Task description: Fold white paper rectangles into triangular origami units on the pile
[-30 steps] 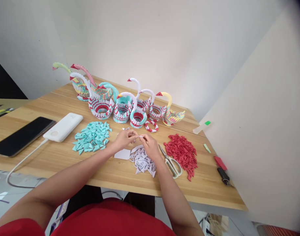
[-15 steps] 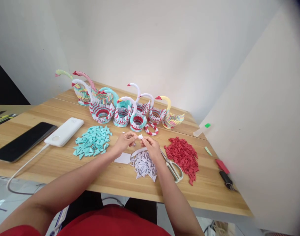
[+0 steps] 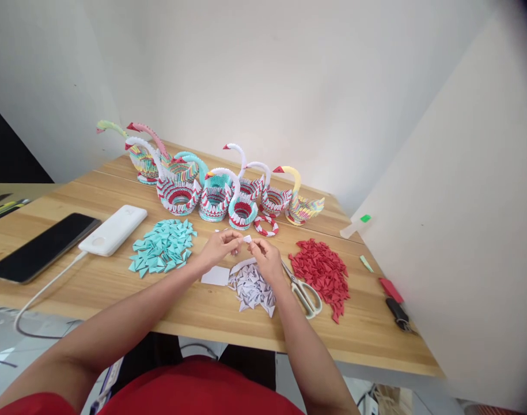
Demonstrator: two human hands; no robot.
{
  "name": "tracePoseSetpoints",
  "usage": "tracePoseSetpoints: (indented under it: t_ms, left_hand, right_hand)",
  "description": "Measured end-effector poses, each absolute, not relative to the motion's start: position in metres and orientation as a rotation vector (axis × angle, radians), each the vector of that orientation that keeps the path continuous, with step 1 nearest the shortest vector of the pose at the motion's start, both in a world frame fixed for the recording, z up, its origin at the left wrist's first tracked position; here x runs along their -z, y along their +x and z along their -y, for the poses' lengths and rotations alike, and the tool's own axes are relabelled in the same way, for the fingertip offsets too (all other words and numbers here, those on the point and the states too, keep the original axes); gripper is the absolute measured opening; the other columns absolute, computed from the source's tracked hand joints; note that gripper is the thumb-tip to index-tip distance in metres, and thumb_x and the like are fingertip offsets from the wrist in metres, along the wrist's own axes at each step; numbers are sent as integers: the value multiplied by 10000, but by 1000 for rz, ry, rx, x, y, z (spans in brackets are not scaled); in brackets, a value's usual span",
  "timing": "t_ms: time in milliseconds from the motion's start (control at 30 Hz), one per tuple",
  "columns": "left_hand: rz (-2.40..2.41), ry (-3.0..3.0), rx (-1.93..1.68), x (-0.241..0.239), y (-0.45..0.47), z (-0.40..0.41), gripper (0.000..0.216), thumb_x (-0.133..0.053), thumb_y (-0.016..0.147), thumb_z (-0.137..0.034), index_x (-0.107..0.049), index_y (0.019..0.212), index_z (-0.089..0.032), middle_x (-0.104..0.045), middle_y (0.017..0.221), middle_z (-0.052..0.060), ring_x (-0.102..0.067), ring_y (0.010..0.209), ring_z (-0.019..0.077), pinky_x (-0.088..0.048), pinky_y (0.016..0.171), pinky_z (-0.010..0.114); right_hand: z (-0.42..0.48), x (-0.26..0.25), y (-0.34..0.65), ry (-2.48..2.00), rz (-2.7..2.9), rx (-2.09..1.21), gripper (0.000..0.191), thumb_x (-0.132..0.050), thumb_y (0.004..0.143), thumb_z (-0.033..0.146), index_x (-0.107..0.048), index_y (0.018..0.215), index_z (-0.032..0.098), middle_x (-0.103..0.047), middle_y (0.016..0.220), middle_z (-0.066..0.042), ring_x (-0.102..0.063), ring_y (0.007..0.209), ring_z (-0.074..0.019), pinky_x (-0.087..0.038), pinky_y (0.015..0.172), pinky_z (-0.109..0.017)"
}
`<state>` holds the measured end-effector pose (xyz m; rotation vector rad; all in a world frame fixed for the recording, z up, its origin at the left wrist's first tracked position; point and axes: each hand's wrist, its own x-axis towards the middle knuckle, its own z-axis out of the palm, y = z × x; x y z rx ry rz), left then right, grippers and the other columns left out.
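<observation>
Between the fingertips of both hands is a small folded piece of white paper, raised above the table. My left hand pinches its left side, and my right hand pinches it from the right. Under and beside my right hand lies a heap of folded white paper pieces, partly covered by the wrist. A flat white paper rectangle rests left of that heap. Scissors with pale handles lie right of my right forearm, their blades partly hidden.
Teal folded pieces are heaped on the left, red ones on the right. Several paper swans stand behind, near a red-and-white paper ring. A power bank with a cable and a black phone lie at left.
Both hands stay in nearly the same place with the white paper between them. Its tilt and the finger positions differ slightly, and the whole view has shifted a little.
</observation>
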<state>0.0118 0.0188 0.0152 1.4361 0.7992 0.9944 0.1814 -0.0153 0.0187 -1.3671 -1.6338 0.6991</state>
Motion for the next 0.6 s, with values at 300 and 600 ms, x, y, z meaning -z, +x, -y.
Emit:
tracePoseSetpoints:
  t_ms: [300, 600]
  left_hand:
    - [-885, 1566, -1060, -16, 11, -16, 273, -588, 784, -398, -642, 760, -131, -580, 643, 25, -504, 588, 123, -394, 600, 249]
    - [-724, 1250, -1031, -13, 17, -10, 285, -591, 806, -394, -530, 708, -134, -534, 642, 1, -483, 609, 105, -400, 632, 241]
  right_hand:
    - [14, -16, 180, -1299, 1524, -888, 250, -530, 826, 404, -628, 764, 183, -618, 681, 2, -557, 634, -148, -427, 611, -244]
    - [21, -24, 176, -1295, 1686, -753, 239, -510, 855, 356, -633, 756, 176, -616, 704, 9, -537, 639, -130, -409, 622, -231]
